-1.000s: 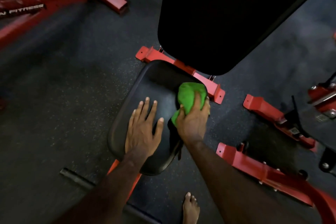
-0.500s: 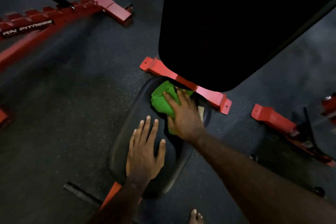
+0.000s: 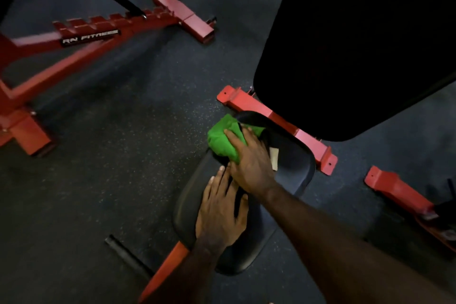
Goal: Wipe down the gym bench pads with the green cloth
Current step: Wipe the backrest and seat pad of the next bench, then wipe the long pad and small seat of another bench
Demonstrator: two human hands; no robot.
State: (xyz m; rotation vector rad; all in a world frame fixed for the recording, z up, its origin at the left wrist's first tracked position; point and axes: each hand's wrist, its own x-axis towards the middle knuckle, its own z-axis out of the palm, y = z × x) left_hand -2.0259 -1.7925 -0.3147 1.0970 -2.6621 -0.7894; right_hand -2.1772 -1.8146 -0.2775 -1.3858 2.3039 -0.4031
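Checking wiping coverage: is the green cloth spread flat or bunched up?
Bunched up: the green cloth sits as a rounded wad under the right hand at the seat pad edge.

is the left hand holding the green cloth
No, the right hand presses the green cloth at the seat pad's far left edge, while the left hand rests flat on the pad.

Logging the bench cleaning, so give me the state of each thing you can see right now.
Cloth: bunched, at the seat's far left edge, under the right hand.
Right hand: pressing on the cloth.
Left hand: flat on the seat.
Seat: partly covered by hands.
Backrest: raised behind the seat.
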